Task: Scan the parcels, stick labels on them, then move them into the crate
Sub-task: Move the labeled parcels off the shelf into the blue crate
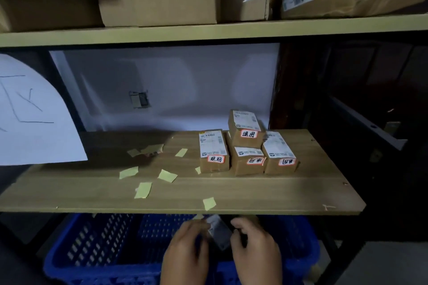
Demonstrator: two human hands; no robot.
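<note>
A blurred grey item (218, 233) is pinched between left hand (187, 252) and right hand (254, 250) over the crate (97, 250), likely for labelling

A dim storeroom: a pale wood-grain shelf board (254, 194) spans the 6 o'clock half, a beige upper shelf (208, 31) at 12, a white back wall (185, 81) between them.
</note>
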